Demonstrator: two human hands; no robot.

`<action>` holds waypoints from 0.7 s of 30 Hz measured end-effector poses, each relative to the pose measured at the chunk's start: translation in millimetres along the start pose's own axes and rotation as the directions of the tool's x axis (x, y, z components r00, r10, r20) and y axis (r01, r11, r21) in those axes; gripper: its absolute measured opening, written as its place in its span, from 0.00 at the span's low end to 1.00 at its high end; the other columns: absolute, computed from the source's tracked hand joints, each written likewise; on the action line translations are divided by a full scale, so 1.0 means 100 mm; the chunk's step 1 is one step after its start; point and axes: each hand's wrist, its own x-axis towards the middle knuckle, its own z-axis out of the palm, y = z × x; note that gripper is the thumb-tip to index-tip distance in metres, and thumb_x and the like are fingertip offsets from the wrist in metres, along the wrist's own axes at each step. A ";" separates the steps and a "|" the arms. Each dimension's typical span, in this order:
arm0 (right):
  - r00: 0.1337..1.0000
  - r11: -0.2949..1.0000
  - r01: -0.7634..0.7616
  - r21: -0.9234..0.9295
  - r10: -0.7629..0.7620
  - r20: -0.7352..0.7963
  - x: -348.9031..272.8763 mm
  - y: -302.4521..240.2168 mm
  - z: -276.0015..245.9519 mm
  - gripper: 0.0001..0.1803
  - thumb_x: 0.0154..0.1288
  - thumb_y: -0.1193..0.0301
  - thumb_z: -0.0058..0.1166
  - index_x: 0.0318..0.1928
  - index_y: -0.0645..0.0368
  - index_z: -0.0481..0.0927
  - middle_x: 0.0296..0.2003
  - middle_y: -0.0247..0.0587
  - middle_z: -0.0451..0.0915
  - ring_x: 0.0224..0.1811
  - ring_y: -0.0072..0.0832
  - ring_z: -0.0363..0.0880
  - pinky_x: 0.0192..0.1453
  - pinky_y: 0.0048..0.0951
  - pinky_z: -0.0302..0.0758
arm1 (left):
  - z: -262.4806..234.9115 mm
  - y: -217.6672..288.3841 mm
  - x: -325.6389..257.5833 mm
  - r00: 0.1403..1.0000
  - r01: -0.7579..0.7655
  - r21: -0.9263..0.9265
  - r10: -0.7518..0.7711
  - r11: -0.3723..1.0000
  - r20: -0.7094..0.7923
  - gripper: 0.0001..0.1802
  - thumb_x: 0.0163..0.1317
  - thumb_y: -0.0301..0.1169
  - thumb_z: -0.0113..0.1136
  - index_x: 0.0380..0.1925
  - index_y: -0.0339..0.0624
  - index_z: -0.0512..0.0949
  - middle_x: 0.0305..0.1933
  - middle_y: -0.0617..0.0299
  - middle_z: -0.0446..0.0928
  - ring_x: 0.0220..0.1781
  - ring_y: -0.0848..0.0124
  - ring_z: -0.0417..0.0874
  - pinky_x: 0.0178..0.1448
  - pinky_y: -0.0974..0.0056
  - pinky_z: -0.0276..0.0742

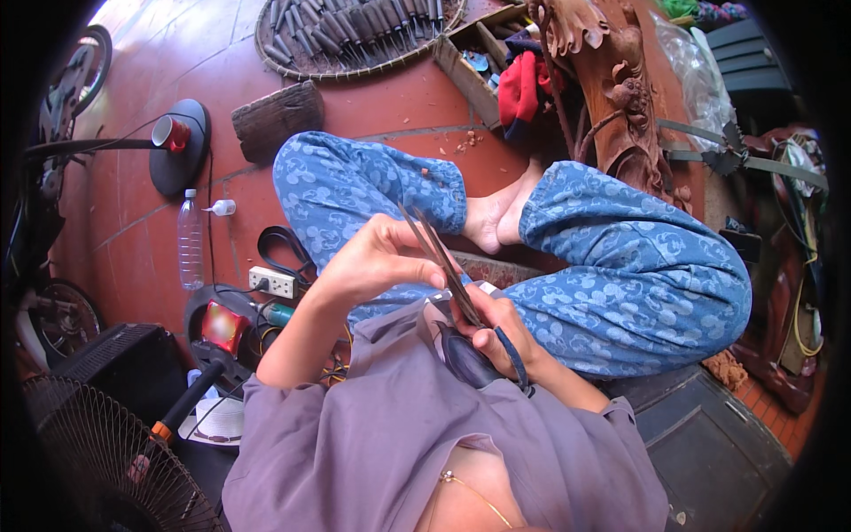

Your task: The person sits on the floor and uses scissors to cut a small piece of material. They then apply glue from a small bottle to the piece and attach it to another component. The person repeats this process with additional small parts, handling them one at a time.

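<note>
In my right hand [501, 324] is a pair of dark metal scissors [436, 253]. Their long blades point up and to the left, spread slightly apart, and a dark blue handle loop curves by my wrist. My left hand [377, 262] is beside the blades, thumb bent inward and fingers passing behind the metal. Those fingertips are partly hidden, so what they pinch cannot be made out. Both hands are above my lap, over blue patterned trousers [612, 266] and the hem of a grey-purple shirt [381, 417].
On the red tiled floor are a wooden block [277, 121], a plastic bottle [190, 239], a small white bottle [223, 207] and a power strip [271, 282]. A round tray [355, 71] holds several carving tools. Carved wood [612, 89] rises ahead; a fan [106, 452] stands at left.
</note>
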 end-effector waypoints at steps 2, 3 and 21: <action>0.999 1.000 0.006 -0.013 -0.006 -0.032 0.00 -0.03 0.01 0.53 0.43 0.21 0.31 0.41 0.64 0.68 0.19 0.36 0.66 0.22 0.27 0.66 0.28 0.28 0.63 | -0.01 0.08 0.02 0.999 -0.037 0.076 0.037 0.996 0.006 0.11 0.42 0.28 0.72 0.27 0.36 0.83 0.25 0.62 0.77 0.31 0.75 0.74 0.36 0.70 0.69; 0.999 1.000 0.008 -0.019 -0.009 -0.049 0.01 -0.04 0.02 0.53 0.43 0.20 0.31 0.41 0.64 0.68 0.19 0.35 0.66 0.21 0.27 0.66 0.27 0.27 0.63 | -0.01 0.11 0.02 0.998 -0.059 0.103 0.056 0.993 0.023 0.11 0.41 0.28 0.73 0.26 0.35 0.83 0.24 0.63 0.77 0.30 0.75 0.74 0.35 0.70 0.69; 0.999 0.999 -0.027 0.034 0.026 0.023 -0.03 -0.01 -0.03 0.52 0.44 0.22 0.36 0.44 0.64 0.65 0.23 0.36 0.65 0.24 0.24 0.63 0.29 0.27 0.63 | -0.04 0.09 0.02 0.998 -0.028 0.176 0.018 0.984 0.058 0.13 0.41 0.27 0.72 0.30 0.35 0.83 0.27 0.61 0.80 0.32 0.74 0.76 0.38 0.69 0.70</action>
